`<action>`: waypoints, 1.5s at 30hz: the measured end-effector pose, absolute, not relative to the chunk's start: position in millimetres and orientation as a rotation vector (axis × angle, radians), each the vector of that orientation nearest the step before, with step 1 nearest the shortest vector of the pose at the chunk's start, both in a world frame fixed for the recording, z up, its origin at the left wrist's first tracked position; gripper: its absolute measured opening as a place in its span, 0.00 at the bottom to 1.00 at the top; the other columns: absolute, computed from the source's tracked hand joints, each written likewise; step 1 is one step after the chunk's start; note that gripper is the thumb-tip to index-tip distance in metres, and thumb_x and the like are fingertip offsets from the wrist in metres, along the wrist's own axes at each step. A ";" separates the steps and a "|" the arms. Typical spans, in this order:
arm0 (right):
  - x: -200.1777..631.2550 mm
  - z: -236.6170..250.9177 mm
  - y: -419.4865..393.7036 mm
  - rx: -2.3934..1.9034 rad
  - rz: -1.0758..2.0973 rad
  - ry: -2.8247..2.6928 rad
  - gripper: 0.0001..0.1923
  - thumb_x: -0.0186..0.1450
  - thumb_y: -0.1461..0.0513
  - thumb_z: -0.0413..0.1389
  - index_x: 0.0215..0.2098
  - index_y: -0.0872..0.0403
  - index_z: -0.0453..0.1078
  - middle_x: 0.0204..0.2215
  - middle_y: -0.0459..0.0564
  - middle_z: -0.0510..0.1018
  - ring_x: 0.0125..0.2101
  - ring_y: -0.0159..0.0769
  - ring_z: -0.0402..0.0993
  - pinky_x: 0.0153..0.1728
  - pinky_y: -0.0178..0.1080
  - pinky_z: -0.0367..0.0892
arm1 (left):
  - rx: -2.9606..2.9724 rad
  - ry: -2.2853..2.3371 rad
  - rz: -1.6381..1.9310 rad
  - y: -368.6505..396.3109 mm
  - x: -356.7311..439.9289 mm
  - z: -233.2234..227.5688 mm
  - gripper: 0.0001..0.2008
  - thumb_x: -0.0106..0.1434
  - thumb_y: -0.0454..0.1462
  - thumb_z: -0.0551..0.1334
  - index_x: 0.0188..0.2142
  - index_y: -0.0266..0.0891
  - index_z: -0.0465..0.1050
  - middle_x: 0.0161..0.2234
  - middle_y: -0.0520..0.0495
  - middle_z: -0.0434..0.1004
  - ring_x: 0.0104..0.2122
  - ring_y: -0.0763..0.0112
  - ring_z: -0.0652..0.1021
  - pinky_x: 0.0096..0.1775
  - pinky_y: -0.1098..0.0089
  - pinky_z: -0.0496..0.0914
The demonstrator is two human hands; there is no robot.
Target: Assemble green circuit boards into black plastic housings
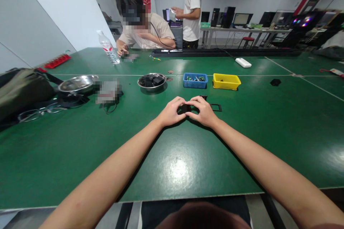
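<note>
My left hand (172,112) and my right hand (203,112) meet over the green table (172,143), thumbs and fingertips curved toward each other. Between them is a small black part (187,108), pinched from both sides and mostly covered by the fingers. Just right of my right hand lies a thin black rectangular frame (216,107). Another small black piece (203,97) shows behind that hand. Farther back stand a blue bin (195,84) with small metallic and green bits, a yellow bin (226,85) and a steel bowl (152,87) of black parts.
At left are a bag (24,89), glasses (40,111) and a second steel bowl (77,85). A water bottle (109,48) stands near a seated person (156,30) across the table. A white box-shaped device (243,62) and a black piece (275,82) lie at right.
</note>
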State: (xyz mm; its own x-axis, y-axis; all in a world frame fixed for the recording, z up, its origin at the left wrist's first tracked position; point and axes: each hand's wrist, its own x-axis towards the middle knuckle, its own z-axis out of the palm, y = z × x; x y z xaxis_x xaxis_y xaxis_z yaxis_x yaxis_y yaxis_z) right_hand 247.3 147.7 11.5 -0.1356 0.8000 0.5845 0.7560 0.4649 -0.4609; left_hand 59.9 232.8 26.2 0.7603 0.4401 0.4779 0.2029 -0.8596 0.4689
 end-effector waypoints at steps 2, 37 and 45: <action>247.1 11.1 150.5 -1.319 0.063 -1.912 0.19 0.65 0.58 0.63 0.54 0.49 0.76 0.46 0.54 0.76 0.48 0.45 0.72 0.52 0.48 0.69 | 2.565 0.514 0.837 234.0 60.4 25.1 0.13 0.60 0.41 0.65 0.42 0.38 0.72 0.41 0.43 0.78 0.42 0.62 0.78 0.46 0.64 0.73; 245.8 11.8 137.9 -1.149 0.028 -1.685 0.01 0.64 0.63 0.58 0.34 0.51 0.70 0.36 0.50 0.79 0.35 0.37 0.76 0.34 0.39 0.75 | 2.543 0.655 0.947 217.0 68.4 25.4 0.10 0.68 0.42 0.64 0.44 0.40 0.78 0.37 0.46 0.82 0.38 0.63 0.78 0.47 0.61 0.68; 246.6 13.1 133.1 -1.185 0.090 -1.653 0.14 0.65 0.58 0.62 0.49 0.52 0.73 0.39 0.52 0.82 0.37 0.40 0.80 0.38 0.41 0.76 | 2.567 0.647 0.981 222.4 63.7 25.3 0.11 0.68 0.40 0.64 0.49 0.42 0.77 0.35 0.48 0.80 0.36 0.64 0.76 0.43 0.64 0.68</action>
State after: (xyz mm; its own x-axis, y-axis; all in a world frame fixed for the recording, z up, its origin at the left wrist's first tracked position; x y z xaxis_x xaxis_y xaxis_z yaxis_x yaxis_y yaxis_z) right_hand 246.6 133.1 13.1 0.0422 0.7243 0.6882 0.6451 0.5063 -0.5723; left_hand 63.7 222.4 25.3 0.6620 0.5150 0.5445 0.2972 -0.8473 0.4402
